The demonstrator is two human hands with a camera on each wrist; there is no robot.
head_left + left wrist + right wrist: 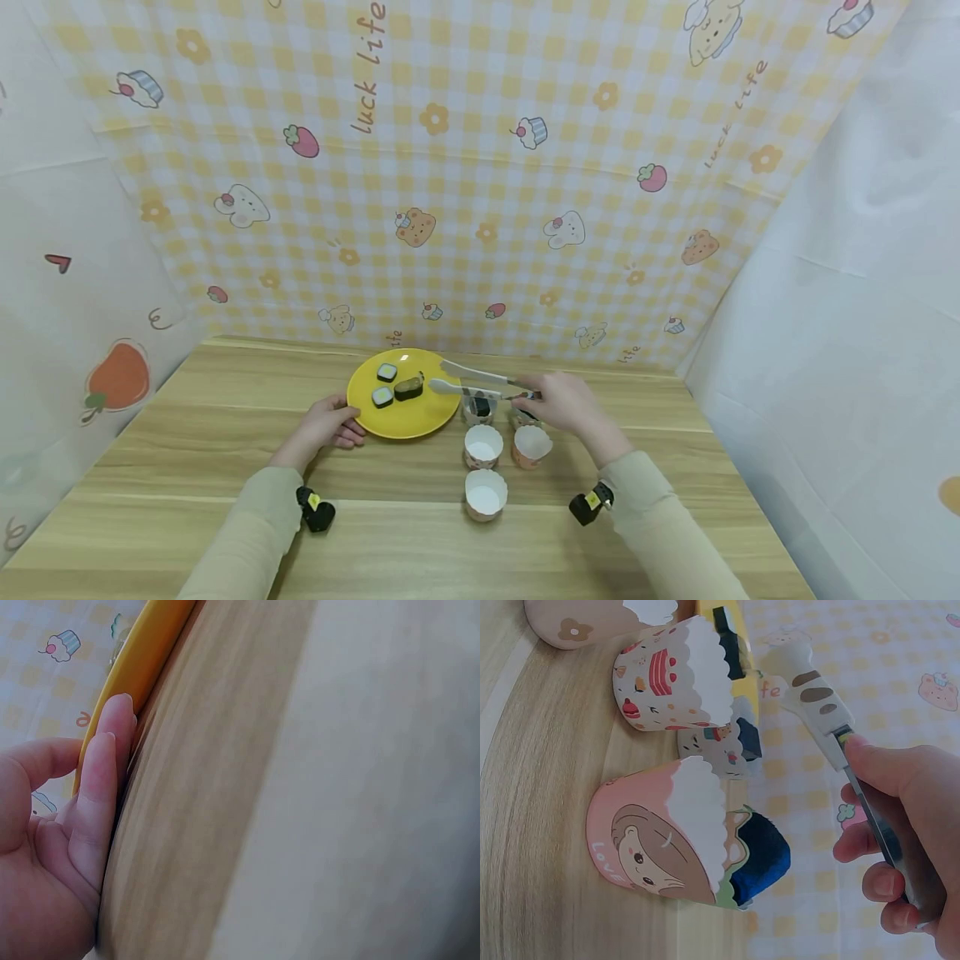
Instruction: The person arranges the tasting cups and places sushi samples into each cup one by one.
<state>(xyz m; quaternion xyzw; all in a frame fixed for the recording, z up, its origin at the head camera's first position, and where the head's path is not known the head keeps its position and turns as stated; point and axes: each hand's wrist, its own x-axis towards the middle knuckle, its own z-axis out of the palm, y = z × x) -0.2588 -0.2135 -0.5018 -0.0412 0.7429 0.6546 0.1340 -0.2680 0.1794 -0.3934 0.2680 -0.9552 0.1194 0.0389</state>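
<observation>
My left hand point(327, 422) grips the left rim of a yellow plate point(405, 427), thumb above and fingers at its underside in the left wrist view. On the plate lie two square sushi rolls point(382, 397) and an oblong toy sushi point(409, 387) with a dark wrap. My right hand point(564, 402) holds white-tipped tongs point(480, 373) by their metal handle point(885, 832). The two tips are spread apart over the plate's right part, with nothing between them. Below the tongs stands a paper cup point(478, 417) with a dark piece inside.
White-lined paper baking cups stand right of the plate: a near one point(486, 497), a middle one point(483, 448) and a pink one point(531, 450). Behind the pink cup is another holding a dark blue piece point(761, 859). A checked cloth point(480, 275) hangs behind the wooden table point(390, 550).
</observation>
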